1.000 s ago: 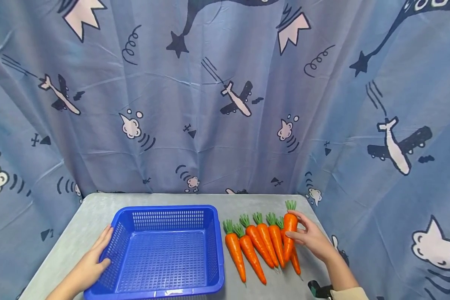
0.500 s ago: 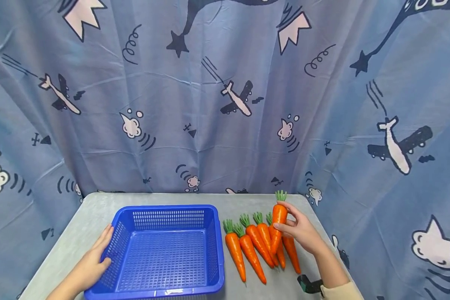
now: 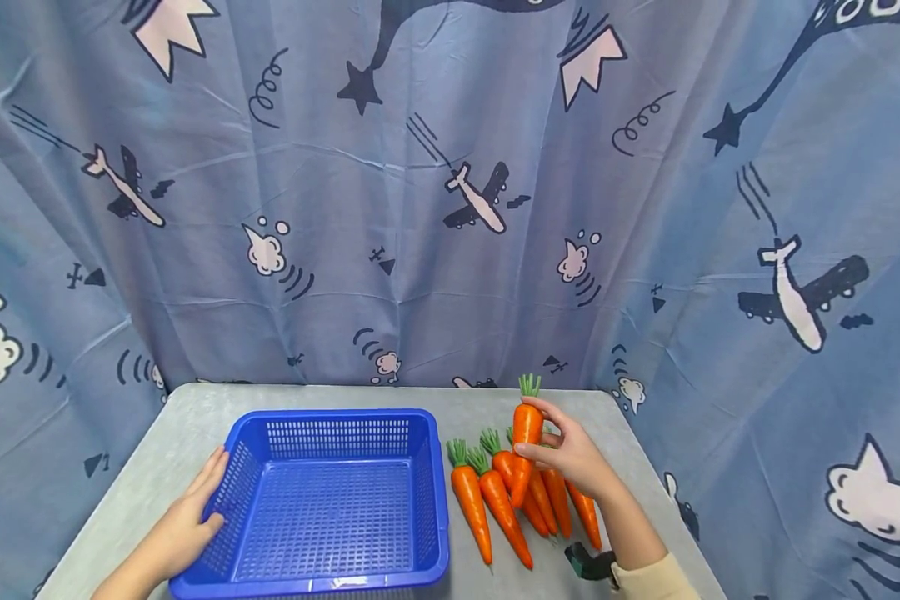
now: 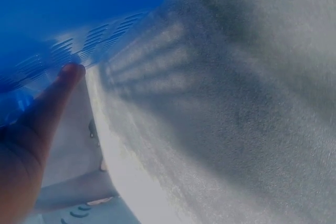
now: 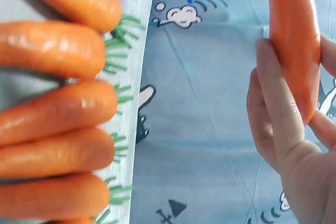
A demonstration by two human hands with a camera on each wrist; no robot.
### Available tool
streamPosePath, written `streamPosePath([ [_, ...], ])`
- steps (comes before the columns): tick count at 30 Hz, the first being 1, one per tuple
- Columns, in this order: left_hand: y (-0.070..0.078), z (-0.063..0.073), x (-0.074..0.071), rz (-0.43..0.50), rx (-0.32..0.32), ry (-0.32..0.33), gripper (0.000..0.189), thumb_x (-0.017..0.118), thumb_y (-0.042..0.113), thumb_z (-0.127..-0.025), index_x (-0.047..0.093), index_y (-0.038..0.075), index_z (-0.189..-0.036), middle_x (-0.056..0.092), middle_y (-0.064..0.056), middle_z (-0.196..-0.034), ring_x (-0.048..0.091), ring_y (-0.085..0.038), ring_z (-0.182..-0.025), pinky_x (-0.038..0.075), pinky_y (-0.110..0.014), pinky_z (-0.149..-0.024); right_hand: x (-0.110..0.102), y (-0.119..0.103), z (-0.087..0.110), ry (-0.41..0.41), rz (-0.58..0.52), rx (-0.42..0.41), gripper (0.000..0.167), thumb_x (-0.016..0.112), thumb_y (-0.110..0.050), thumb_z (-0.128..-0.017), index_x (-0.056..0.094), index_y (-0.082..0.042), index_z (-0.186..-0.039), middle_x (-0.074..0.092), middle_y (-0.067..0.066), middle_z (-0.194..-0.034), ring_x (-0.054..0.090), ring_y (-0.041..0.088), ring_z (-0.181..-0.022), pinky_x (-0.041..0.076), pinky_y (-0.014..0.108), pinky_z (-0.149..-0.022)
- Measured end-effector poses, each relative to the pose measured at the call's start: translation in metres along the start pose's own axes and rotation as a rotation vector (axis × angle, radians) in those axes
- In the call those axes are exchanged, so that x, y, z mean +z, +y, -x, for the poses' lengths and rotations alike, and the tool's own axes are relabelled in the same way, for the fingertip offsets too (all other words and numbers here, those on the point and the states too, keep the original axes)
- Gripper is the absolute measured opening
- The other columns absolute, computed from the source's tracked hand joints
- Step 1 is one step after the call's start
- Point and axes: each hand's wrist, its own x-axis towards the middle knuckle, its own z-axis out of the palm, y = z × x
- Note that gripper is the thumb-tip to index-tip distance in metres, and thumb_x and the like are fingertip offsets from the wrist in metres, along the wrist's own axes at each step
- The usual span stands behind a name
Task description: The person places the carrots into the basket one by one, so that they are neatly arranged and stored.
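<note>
My right hand (image 3: 579, 460) pinches an orange carrot (image 3: 526, 427) with a green top, holding it up over the row of carrots. In the right wrist view, fingers and thumb lie on both sides of this carrot (image 5: 295, 30). Several other carrots (image 3: 468, 500) lie side by side on the table, tops away from me, some partly covered by the held one. My left hand (image 3: 180, 533) rests with straight fingers along the left side of a blue plastic basket (image 3: 330, 415). In the left wrist view, one digit touches the slotted basket wall (image 4: 100, 38).
The pale grey table (image 3: 487, 408) carries the basket on the left and the carrots to its right. A blue patterned curtain (image 3: 397, 208) hangs behind and around it. A dark strap (image 3: 588, 562) sits by the right wrist.
My right hand has lifted the carrot from the right end of the row and carried it leftward over the others. The left hand and the basket have stayed in place.
</note>
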Motion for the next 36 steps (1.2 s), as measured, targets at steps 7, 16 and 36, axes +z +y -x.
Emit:
streamPosePath([
  [7,0.001,0.000,-0.001,0.010,-0.026,-0.019,0.088,0.056,-0.009,-0.082,0.016,-0.001,-0.160,0.007,-0.027,-0.167,0.021,-0.064,-0.141,-0.003,0.004,-0.096,0.017,-0.005,-0.006,-0.011,-0.047,-0.012,0.074,0.074,-0.014,-0.090,0.037,-0.018,-0.155,0.032,0.024,-0.151,0.071,0.028,-0.102,0.063,0.041,-0.078],
  [16,0.002,0.000,0.000,-0.026,-0.004,-0.003,0.087,0.057,-0.010,-0.081,0.019,-0.004,-0.159,0.009,-0.027,-0.167,0.024,-0.065,-0.139,-0.002,0.005,-0.096,0.037,-0.010,-0.014,-0.091,-0.126,-0.045,0.070,0.065,-0.013,-0.097,0.030,-0.013,-0.158,0.028,0.025,-0.156,0.070,0.022,-0.106,0.061,0.046,-0.086],
  [36,0.009,-0.002,0.005,-0.131,0.021,0.028,0.090,0.059,-0.014,-0.074,0.021,-0.009,-0.156,0.012,-0.028,-0.166,0.026,-0.058,-0.141,-0.004,0.005,-0.099,0.093,-0.024,-0.043,-0.200,-0.110,-0.047,0.068,0.067,-0.016,-0.096,0.036,-0.022,-0.156,0.053,0.025,-0.142,0.069,0.031,-0.110,0.061,0.046,-0.086],
])
